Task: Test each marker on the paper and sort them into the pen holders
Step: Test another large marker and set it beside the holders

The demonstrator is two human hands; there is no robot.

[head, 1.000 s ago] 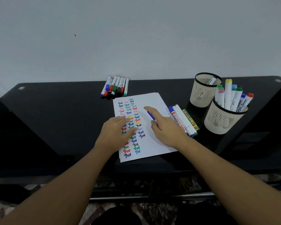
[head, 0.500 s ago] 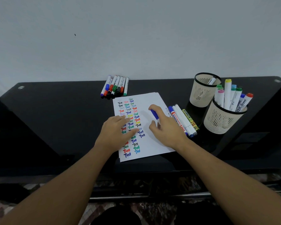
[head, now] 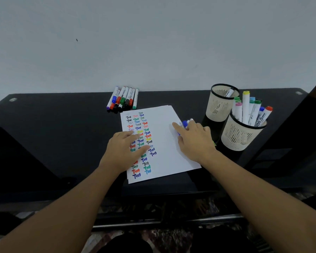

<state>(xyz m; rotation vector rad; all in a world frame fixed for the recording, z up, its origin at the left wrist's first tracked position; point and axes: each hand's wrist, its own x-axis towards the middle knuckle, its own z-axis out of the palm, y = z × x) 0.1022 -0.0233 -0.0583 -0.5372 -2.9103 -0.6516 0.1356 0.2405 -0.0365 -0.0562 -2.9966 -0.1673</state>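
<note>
A person's left hand [head: 124, 152] is lying flat, fingers straight, pinning the white paper sheet [head: 162, 143] scribbled with coloured test words. At the paper's right edge, the right hand [head: 194, 141] is reaching over a blue-capped white marker [head: 185, 123]; whether it is grasping it is unclear. A fumble could send markers rolling toward the two cream mesh pen holders [head: 239, 136] right of the paper. Markers beneath the hand are hidden.

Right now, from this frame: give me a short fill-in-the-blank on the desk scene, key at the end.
1. The left hand rests flat on the ____.
2. The nearer pen holder holds ____ markers than the farther pen holder.
3. The word written repeatedly on the sheet is ____.
4. The loose marker row lies at the table's ____ edge, by the wall.

Missing: paper; more; Test; far
</note>
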